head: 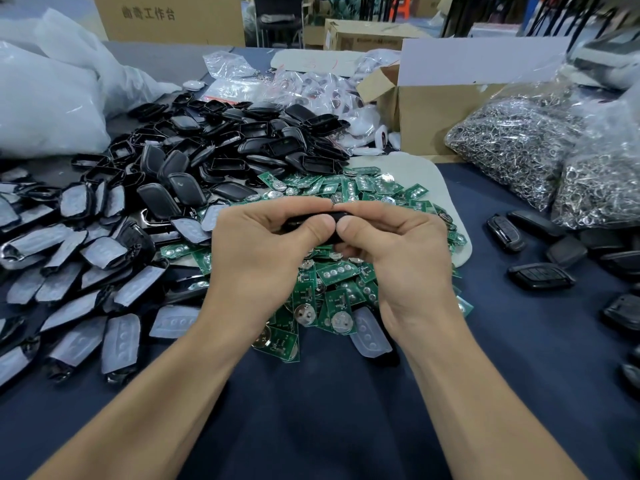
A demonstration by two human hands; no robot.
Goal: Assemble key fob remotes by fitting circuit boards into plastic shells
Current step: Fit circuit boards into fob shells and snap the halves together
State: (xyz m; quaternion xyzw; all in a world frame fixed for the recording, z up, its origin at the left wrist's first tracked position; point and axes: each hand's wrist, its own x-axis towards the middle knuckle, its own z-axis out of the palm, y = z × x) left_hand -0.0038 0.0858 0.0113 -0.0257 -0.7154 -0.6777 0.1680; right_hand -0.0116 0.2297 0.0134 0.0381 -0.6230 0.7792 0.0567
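Left hand (256,251) and right hand (398,251) both curled, thumbs and forefingers pinching one black shell (341,214), held above the green boards (349,194) heaped on the table (329,410). Thumbs and fingers cover most of the shell, so can't tell whether a board sits inside. Shell pile (225,143) lies far left; fobs (540,275) at the right, the outermost cut off by the edge and blurred.

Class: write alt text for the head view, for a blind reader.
A person's left hand and right hand pinch a black key fob shell above a heap of green circuit boards on a dark blue table. Black shells are piled on the left; closed fobs and bags of metal rings lie on the right.
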